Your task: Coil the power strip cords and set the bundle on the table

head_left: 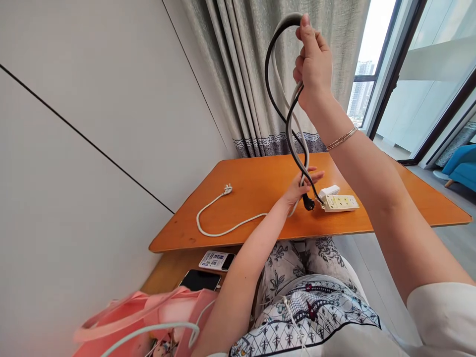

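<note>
My right hand (pixel 314 59) is raised high, closed around a black power cord (pixel 268 64) and a white power cord (pixel 277 74) that hang down together in a long loop. Below it, my left hand (pixel 297 189) reaches over the table with fingers stretched apart, and the cords run against it between thumb and fingers. The black plug (pixel 308 202) dangles just beside that hand. Two white power strips lie to its right, the nearer one (pixel 340 203) with its sockets facing up. The white cord's plug (pixel 227 189) rests on the table's left side.
The orange wooden table (pixel 193 223) stands against a grey curtain (pixel 253 74) and a white wall panel. Below its left edge are a phone-sized white item (pixel 213 260), a black-screened device (pixel 201 280) and a pink bag (pixel 148 317). A window is at right.
</note>
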A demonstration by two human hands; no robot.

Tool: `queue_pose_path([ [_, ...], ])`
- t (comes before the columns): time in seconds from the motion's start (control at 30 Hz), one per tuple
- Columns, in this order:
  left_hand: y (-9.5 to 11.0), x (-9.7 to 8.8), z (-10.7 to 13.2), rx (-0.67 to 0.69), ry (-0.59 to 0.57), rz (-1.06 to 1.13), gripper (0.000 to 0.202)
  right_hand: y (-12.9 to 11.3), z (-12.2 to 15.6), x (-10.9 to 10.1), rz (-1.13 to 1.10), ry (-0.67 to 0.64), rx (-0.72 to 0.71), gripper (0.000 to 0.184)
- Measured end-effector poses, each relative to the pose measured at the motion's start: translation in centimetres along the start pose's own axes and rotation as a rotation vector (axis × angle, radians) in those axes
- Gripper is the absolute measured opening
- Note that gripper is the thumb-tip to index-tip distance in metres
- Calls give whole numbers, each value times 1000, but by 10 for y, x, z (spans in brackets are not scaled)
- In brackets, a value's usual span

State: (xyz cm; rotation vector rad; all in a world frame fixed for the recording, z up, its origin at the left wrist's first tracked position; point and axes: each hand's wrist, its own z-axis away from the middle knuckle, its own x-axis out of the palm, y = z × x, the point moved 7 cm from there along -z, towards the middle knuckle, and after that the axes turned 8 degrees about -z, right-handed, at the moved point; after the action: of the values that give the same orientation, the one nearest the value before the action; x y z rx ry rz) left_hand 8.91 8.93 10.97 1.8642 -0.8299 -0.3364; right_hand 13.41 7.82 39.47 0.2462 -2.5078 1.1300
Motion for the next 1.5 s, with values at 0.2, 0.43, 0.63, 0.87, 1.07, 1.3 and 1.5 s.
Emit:
queue_pose_path([
  [0.2,-31,25,3,-244,-63,-204,51,-18,-8,-8,3,105,-85,28],
  [0.43,-34,-15,17,-285,39,-318,45,-51,-37,-79,47,236,-158,33],
  [0.63,6,-46,39,-283,-2,-316,38,-43,-53,-161,38,227,73,37],
  [0.87,37,-51,50,-237,-17,-201,48,0,-45,-261,247,356,218,48],
  [1.07,57,-54,50,-165,172,-95,53,66,15,-322,449,169,417,22],
  [1.3,63,-65,47,-153,401,41,38,119,101,-336,734,1,332,34],
  [1.5,47,-76,47,-266,543,63,39,99,142,-312,1293,-261,-14,28],
])
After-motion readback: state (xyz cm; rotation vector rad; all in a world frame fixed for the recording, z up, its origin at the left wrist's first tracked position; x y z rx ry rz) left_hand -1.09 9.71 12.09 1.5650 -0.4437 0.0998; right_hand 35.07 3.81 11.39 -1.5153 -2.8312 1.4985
